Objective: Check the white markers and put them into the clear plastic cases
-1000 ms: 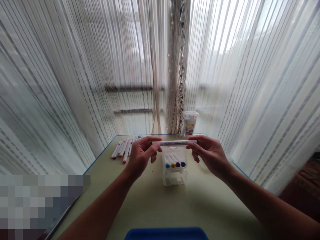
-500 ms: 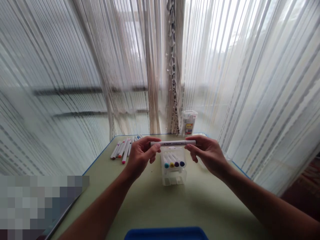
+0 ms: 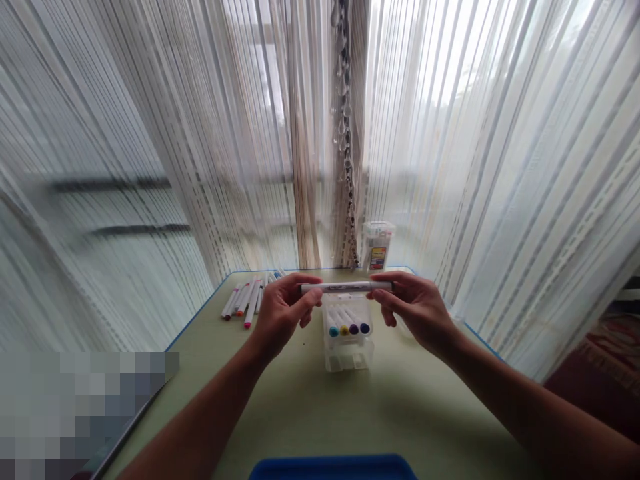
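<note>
White marker (image 3: 347, 287), pale green table (image 3: 310, 407), blue tray (image 3: 333, 468), white striped curtains (image 3: 475, 153).

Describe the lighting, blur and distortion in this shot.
Head view: daylight through the sheer curtains backlights everything, washing out the upper right; the stripes fan and bow with wide-angle distortion; the left side is smeared by blur, while the marker between left hand and right hand looks fairly sharp; a pixelated block masks the lower left corner.
</note>
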